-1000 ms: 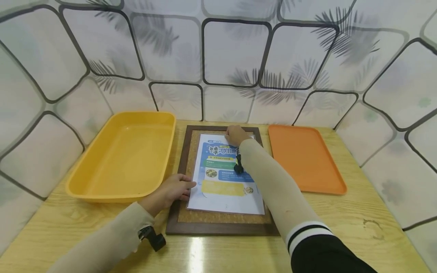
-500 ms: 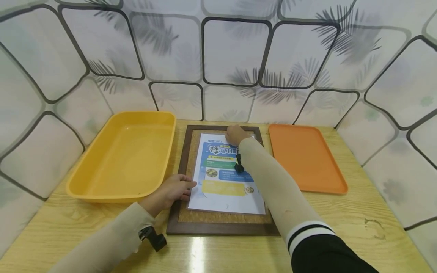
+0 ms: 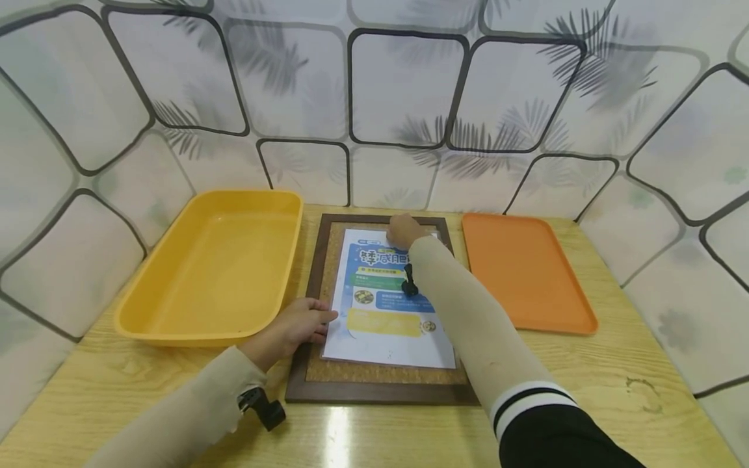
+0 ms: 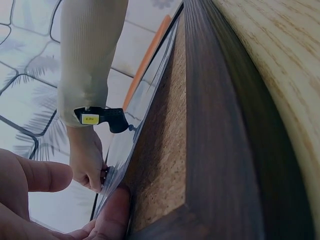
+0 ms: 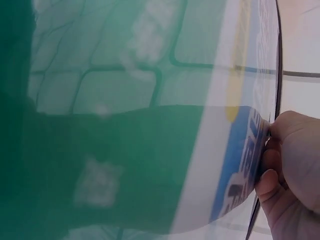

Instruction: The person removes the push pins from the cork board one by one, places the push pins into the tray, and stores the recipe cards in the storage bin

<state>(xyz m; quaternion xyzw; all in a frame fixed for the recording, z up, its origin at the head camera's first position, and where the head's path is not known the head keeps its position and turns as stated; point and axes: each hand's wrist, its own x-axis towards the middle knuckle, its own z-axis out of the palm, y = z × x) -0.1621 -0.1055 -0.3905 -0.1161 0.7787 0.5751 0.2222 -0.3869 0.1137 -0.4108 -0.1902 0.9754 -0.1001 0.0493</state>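
Observation:
A glossy printed sheet [image 3: 383, 348] in blue, green and yellow lies on a cork board [image 3: 383, 374] with a dark brown frame [image 3: 374, 392]. At the sheet's left edge my left hand [image 3: 298, 323] rests with loose fingers. In the left wrist view, a fingertip [image 4: 114, 212] sits under that edge while the thumb [image 4: 47, 175] stands apart above. My right hand [image 3: 405, 232] is bent at the sheet's upper part, fingers curled. A small dark piece [image 4: 104, 173] shows between its fingertips; I cannot tell its kind. The right forearm covers the sheet's right side.
A deep yellow tray [image 3: 205, 335] stands on the left, close to the left wrist. On the right lies a flat orange tray [image 3: 526, 273]. A patterned wall covering [image 3: 404, 91] rises behind the wooden table [image 3: 614, 416].

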